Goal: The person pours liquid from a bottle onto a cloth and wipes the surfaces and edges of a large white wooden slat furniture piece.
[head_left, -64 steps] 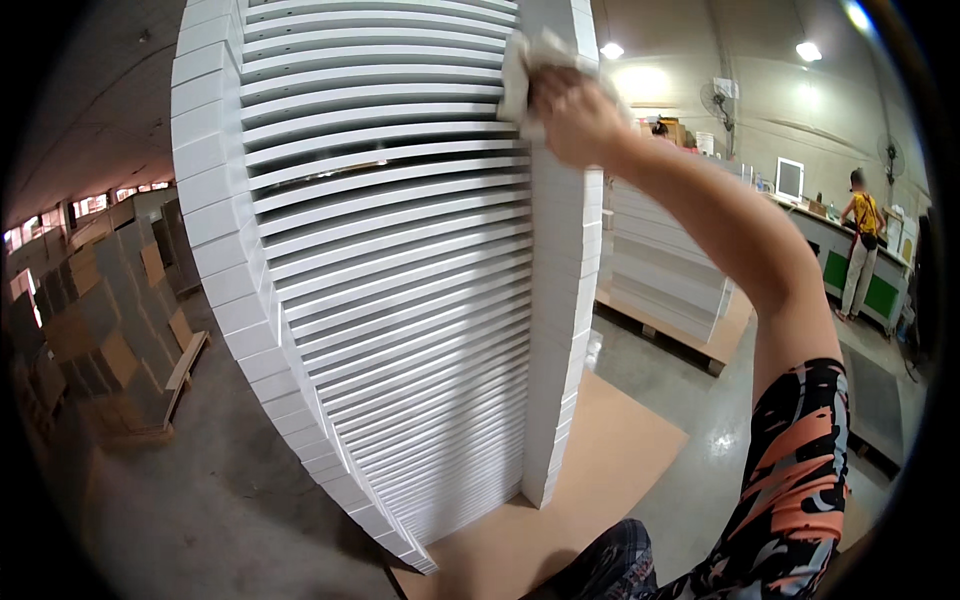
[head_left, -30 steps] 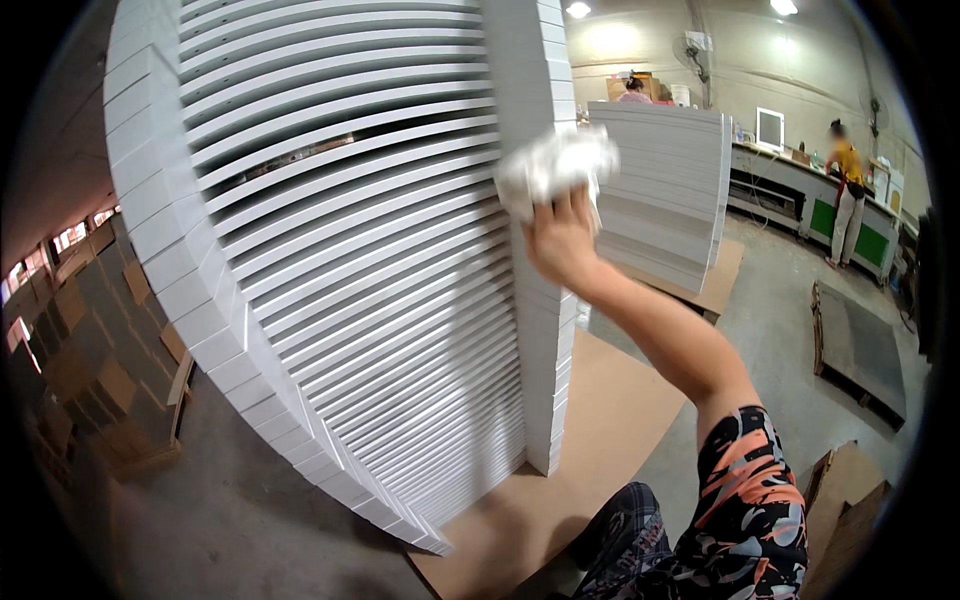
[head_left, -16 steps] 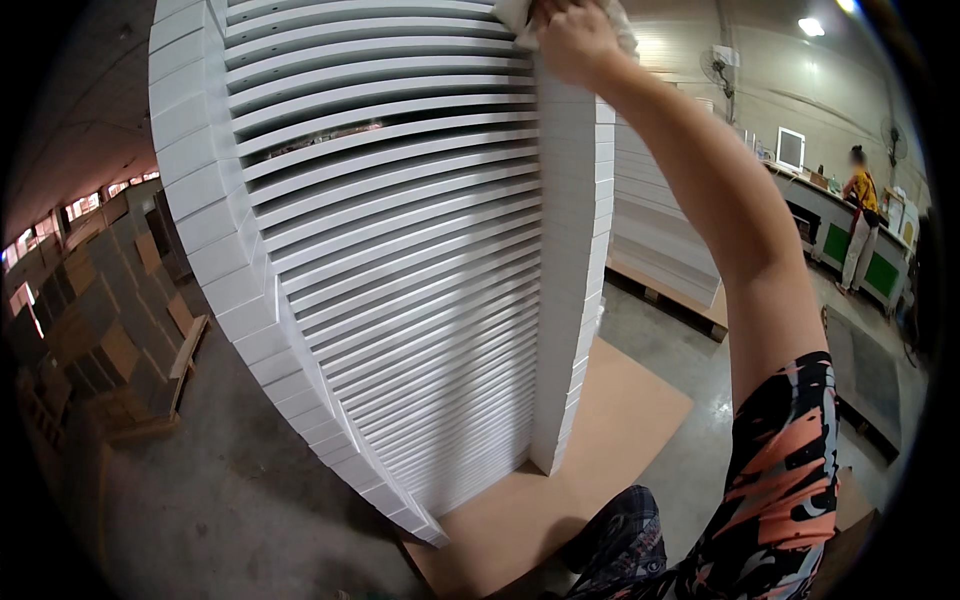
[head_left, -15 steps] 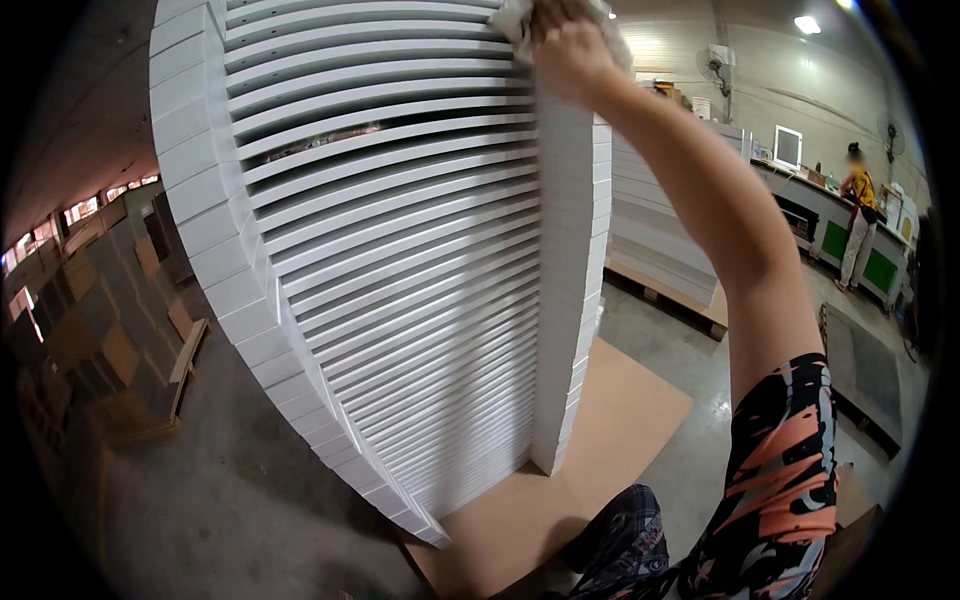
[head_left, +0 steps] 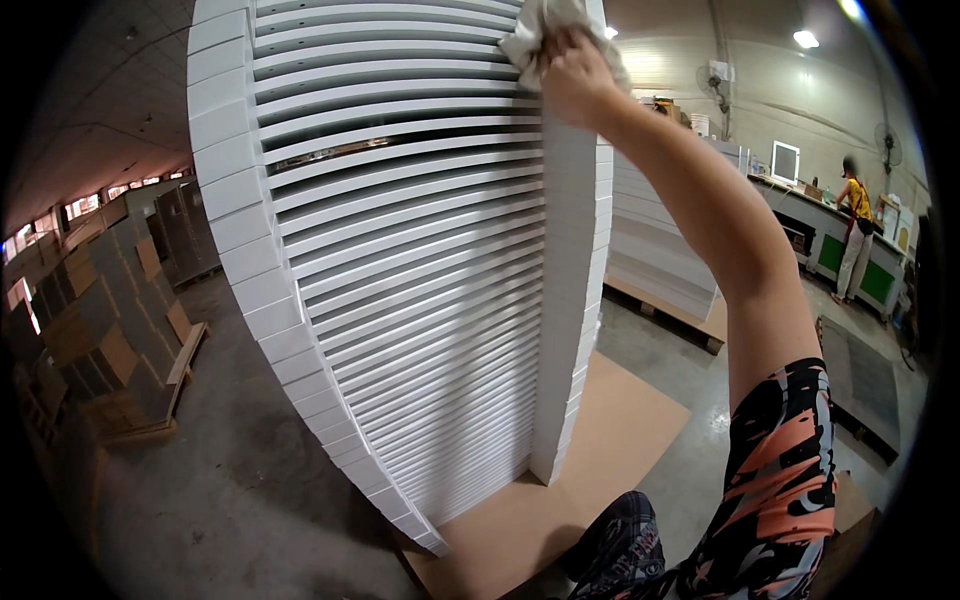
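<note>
**High on the stack: a cloth pressed to the upright edge, and the ways it could slip**

At the top of the tall stack of white panels [head_left: 400, 260], the right hand [head_left: 572, 75] is raised overhead with its arm stretched nearly straight. Its fingers are closed around a bunched white cloth [head_left: 535, 25], pressing it against the vertical white post [head_left: 570, 300] that runs straight down from under the palm. The left hand is out of view.

Risks, as I judge them:

- **Pushing the stack.** The panels are layered loosely on a brown board [head_left: 560, 490] far below the hand. A hard sideways push this high could shift the upper layers or rock the column.
- **Losing the cloth.** Most of it bulges above the knuckles, with only part in the grip; a snag on a panel corner could pull it free.
- **Overreach.** With the arm this extended, balance depends on the dark shoe [head_left: 615, 535] below the elbow, planted at the board's edge, where a step could catch.
- **Pinched fingers.** Narrow gaps between the slats lie just left of the hand, and fingertips could slide into one.

Well off to the right of the arm, another person [head_left: 855, 240] stands at a green workbench [head_left: 850, 265], clear of all this.
</note>
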Motion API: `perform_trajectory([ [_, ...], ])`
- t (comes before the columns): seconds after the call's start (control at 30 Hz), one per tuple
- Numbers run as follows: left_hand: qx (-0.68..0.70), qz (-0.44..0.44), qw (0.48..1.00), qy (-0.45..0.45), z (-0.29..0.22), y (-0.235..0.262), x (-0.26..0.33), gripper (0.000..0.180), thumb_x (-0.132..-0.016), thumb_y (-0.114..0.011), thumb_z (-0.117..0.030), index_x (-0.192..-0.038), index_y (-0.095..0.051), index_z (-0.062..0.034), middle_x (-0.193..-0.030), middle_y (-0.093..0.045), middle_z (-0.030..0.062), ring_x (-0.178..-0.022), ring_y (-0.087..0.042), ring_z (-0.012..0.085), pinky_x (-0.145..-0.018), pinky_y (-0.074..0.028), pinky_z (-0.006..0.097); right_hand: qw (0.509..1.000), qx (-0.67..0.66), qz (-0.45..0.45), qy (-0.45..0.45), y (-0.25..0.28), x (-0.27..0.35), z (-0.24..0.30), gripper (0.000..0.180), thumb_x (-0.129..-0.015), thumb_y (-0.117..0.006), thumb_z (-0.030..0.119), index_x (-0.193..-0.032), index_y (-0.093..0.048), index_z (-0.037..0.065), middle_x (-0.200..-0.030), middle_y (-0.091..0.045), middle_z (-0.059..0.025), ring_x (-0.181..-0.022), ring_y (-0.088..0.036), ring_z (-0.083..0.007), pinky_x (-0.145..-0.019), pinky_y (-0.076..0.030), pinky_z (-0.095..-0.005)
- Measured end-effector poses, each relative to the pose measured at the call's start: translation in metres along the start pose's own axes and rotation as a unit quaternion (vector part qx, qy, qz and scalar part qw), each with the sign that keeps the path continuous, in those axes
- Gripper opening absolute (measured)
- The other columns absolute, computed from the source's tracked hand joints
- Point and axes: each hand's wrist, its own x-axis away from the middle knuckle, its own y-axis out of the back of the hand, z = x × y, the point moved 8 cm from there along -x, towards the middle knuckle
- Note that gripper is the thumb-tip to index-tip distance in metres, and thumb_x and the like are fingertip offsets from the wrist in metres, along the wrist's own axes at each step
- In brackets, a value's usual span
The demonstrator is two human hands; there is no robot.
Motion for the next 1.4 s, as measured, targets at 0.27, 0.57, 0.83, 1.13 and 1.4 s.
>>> perform_trajectory([
  [0.27, -0.027, 0.045, 0.993, -0.107, -0.031, 0.013, -0.009, 0.034, -0.084, -0.065, -0.023, -0.114, -0.068, -0.0076, -0.117, -0.067, 0.0132, -0.108, -0.062, 0.0347, -0.090, -0.050, 0.046, 0.994, -0.012, -0.102, -0.041, -0.004, 0.007, -0.022, 0.053, -0.091, -0.045, 0.023, -0.137, -0.052, -0.002, -0.143, -0.051, -0.0170, -0.141, -0.036, -0.0291, -0.117, -0.015, -0.0468],
  [0.57, 0.029, 0.035, 0.999, -0.013, -0.023, 0.023, 0.001, 0.035, -0.080, -0.069, -0.021, -0.112, -0.069, -0.0065, -0.112, -0.068, 0.0122, -0.104, -0.063, 0.0313, -0.088, -0.051, 0.044, 0.973, -0.154, 0.135, 0.105, -0.033, 0.136, 0.098, 0.045, -0.093, -0.043, 0.022, -0.126, -0.061, -0.003, -0.140, -0.052, -0.0206, -0.134, -0.044, -0.0349, -0.112, -0.027, -0.0491],
  [0.83, 0.095, 0.037, 0.994, 0.031, -0.044, 0.033, 0.008, 0.037, -0.076, -0.073, -0.019, -0.110, -0.069, -0.0056, -0.108, -0.069, 0.0113, -0.100, -0.064, 0.0284, -0.086, -0.051, 0.041, 0.501, -0.780, 0.221, -0.305, -0.087, 0.448, 0.165, 0.041, -0.097, -0.054, 0.035, -0.118, -0.060, 0.000, -0.103, -0.063, -0.0088, -0.094, -0.061, -0.0211, -0.084, -0.050, -0.0419],
  [1.13, 0.213, 0.052, 0.974, 0.053, -0.157, 0.030, 0.000, 0.038, -0.072, -0.077, -0.016, -0.108, -0.069, -0.0046, -0.103, -0.070, 0.0103, -0.096, -0.065, 0.0251, -0.084, -0.052, 0.039, -0.263, -0.795, 0.297, -0.459, 0.005, 0.635, 0.269, 0.060, -0.096, -0.052, 0.038, -0.141, -0.042, 0.000, -0.139, -0.052, -0.0192, -0.126, -0.051, -0.0380, -0.108, -0.039, -0.0545],
  [1.4, 0.289, 0.128, 0.948, 0.036, -0.238, -0.010, -0.017, 0.040, -0.068, -0.080, -0.014, -0.106, -0.069, -0.0036, -0.099, -0.071, 0.0094, -0.092, -0.066, 0.0221, -0.082, -0.053, 0.037, -0.289, -0.823, 0.321, -0.368, -0.006, 0.588, 0.264, 0.065, -0.087, -0.068, 0.022, -0.141, -0.040, -0.001, -0.133, -0.055, -0.0185, -0.120, -0.056, -0.0357, -0.102, -0.046, -0.0517],
])
